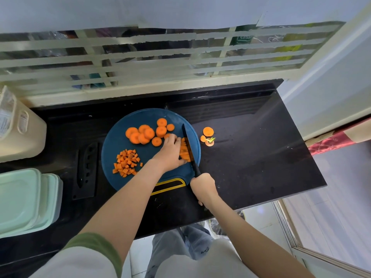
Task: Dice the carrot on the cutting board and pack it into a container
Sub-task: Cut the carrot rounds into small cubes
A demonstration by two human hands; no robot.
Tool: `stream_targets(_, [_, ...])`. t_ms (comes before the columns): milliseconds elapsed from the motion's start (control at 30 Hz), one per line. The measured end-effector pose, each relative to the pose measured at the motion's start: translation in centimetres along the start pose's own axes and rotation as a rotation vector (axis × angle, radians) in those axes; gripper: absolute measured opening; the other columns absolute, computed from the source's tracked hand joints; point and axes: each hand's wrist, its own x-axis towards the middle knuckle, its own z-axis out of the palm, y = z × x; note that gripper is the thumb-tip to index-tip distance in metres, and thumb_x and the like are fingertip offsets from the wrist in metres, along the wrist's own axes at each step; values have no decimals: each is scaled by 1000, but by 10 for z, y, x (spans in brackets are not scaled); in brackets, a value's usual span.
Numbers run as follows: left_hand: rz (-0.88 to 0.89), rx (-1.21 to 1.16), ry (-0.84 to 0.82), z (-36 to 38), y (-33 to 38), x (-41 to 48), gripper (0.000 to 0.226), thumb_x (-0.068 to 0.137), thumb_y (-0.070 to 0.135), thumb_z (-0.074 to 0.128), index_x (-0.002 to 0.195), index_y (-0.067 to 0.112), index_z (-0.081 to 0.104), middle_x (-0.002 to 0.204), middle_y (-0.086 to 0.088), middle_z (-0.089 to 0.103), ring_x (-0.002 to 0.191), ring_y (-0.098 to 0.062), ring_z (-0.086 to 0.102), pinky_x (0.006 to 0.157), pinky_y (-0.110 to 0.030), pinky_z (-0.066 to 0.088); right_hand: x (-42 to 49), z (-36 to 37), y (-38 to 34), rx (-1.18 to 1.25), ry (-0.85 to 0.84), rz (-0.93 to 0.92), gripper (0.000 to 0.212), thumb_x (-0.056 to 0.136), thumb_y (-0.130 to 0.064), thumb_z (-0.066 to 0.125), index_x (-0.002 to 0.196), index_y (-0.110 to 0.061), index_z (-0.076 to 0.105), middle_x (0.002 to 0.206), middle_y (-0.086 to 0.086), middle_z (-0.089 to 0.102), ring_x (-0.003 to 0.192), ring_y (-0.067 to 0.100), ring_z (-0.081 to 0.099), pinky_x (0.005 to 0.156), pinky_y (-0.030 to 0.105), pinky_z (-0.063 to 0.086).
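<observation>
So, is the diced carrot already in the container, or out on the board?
Out. The diced pile lies on the blue cutting board; the green containers at left look lidded.

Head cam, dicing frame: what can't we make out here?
Head view only:
Carrot strips under cut: mostly hidden by the left hand and knife blade; count unreadable.
Knife handle: covered by the right hand.
Green containers: cut off by left edge, lids hide contents.
Jug label: blurred, cropped by left edge.
</observation>
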Motion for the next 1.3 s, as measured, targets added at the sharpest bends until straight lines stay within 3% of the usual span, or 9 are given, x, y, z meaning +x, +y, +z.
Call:
stream_targets(100, [-1, 15, -9, 1, -1, 1, 88, 84, 39, 69, 146, -3, 22, 135, -13, 25, 129, -26, 26, 114, -32, 24, 4, 1, -11, 58, 41, 41, 14, 92, -13, 46, 79, -12, 46, 73, 5, 50, 69, 24, 55, 55, 31, 46])
stream_targets(233, [-4, 31, -2, 3, -1, 0, 91, 83, 41, 69, 146, -3, 21, 135, -13, 26, 129, -27, 26, 113, -32, 24, 14, -5, -30, 49, -4, -13, 16, 94, -16, 43, 78, -13, 45, 76, 5, 50, 64, 20, 52, 51, 30, 43])
stream_targets(300, [-6, 39, 3, 4, -1, -1, 89, 84, 41, 68, 146, -3, 21, 134, -13, 26, 129, -27, 26, 112, -32, 25, 16, -9, -34, 115, -9, -10, 10, 94, -19, 46, 89, -10, 47, 80, 6, 53, 65, 21, 54, 46, 29, 41])
stream_targets(367, [-9, 42, 6, 5, -1, -2, 89, 85, 41, 67, 147, -2, 20, 134, -13, 26, 129, -27, 26, 112, -34, 27, 15, -12, -32, 197, -43, -46, 13, 94, -22, 48, 91, -10, 51, 71, 3, 49, 54, 16, 45, 41, 25, 35])
stream_targets(500, [-11, 48, 6, 5, -2, -4, 89, 87, 41, 65, 148, -2, 17, 135, -13, 25, 130, -27, 25, 113, -33, 25, 10, -24, -26, 314, -62, -57, 16, 92, -16, 46, 76, -13, 45, 57, 5, 37, 40, 17, 31, 39, 23, 28])
stream_targets(700, [-3, 11, 18, 3, -5, -6, 91, 84, 41, 68, 149, 2, 18, 135, -12, 25, 130, -25, 25, 112, -30, 22, 1, -36, -22, 433, -105, -82, 18, 95, -21, 49, 83, -10, 43, 54, 5, 32, 36, 15, 27, 38, 23, 26])
stream_targets(867, [26, -53, 66, 3, -10, -7, 82, 81, 35, 72, 144, 3, 30, 131, -11, 29, 124, -24, 32, 108, -27, 26, -11, -28, -18, 314, -116, -174, 22, 99, -34, 48, 97, -12, 50, 59, 4, 42, 33, 9, 35, 34, 23, 33])
stream_targets(1100, [45, -59, 93, 4, -14, -7, 76, 83, 36, 71, 141, 5, 35, 130, -10, 32, 123, -22, 33, 109, -29, 27, -15, -14, -22, 182, -36, -195, 25, 101, -35, 43, 84, -20, 51, 68, 1, 52, 51, 11, 49, 42, 23, 41])
stream_targets(1300, [52, -2, 83, 6, -11, -6, 75, 85, 36, 69, 142, 4, 33, 129, -11, 32, 122, -24, 34, 110, -31, 29, -15, -11, -25, 195, -11, -160, 22, 101, -32, 45, 82, -20, 51, 70, 0, 51, 55, 12, 49, 46, 25, 42])
